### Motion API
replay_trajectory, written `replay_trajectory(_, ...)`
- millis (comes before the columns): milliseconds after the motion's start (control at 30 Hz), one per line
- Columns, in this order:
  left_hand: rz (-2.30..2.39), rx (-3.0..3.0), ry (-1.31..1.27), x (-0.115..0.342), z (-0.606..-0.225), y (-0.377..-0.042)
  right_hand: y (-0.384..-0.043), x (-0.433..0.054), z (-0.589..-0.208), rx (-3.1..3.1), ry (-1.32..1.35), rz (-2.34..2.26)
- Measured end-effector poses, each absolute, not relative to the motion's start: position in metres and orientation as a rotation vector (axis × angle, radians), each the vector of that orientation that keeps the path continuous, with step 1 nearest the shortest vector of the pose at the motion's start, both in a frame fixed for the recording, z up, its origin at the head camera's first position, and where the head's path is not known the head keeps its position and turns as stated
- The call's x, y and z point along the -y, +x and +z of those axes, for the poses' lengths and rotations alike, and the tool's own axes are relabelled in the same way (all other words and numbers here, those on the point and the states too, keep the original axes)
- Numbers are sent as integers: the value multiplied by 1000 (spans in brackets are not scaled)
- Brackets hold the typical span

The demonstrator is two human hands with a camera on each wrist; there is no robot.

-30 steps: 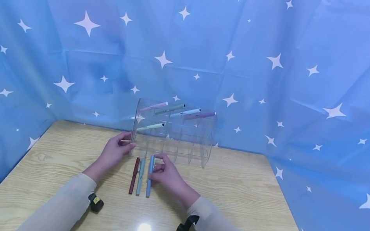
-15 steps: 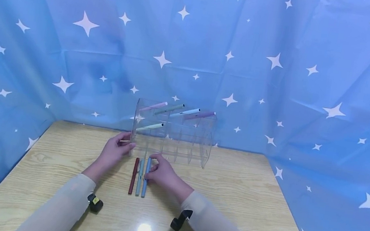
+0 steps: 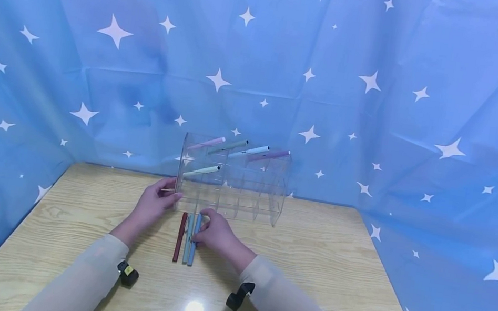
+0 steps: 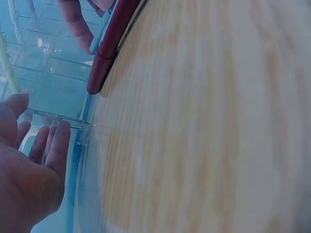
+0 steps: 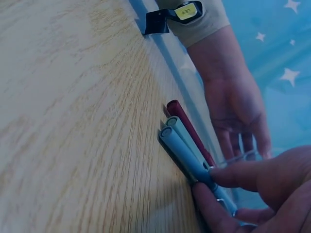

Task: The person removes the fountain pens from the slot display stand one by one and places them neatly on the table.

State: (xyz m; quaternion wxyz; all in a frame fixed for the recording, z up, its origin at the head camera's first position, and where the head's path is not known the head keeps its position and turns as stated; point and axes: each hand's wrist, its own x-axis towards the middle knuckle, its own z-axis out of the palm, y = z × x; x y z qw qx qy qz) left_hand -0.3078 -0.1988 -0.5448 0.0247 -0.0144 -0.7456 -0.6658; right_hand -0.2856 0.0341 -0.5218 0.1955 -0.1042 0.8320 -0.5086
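A clear acrylic pen rack stands at the back of the table. My left hand holds its left side panel between thumb and fingers. In front of the rack, my right hand pinches a blue pen that lies on the table. The blue pen is right beside a teal pen; in the right wrist view they look side by side, touching or nearly so. A dark red pen lies just left of the teal one, with a small gap.
Several pens rest slanted in the rack: a pink one, a dark green one, a light blue one and a purple one on top, a pale green one below. A starry blue curtain hangs behind the wooden table.
My right hand has slid the blue pen leftward along the table, up against or very near the teal pen. The left hand stays at the rack's side.
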Motion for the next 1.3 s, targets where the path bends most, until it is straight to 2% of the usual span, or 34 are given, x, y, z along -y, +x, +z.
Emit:
replay_trajectory(900, -2064, 2290, -61, 197, -544, -306, -282, -44, -523, -2430, -348, -1371)
replay_trajectory(1300, -2051, 2308, -52, 199, -543, -306, -282, -55, -517, -2334, -418, -1641)
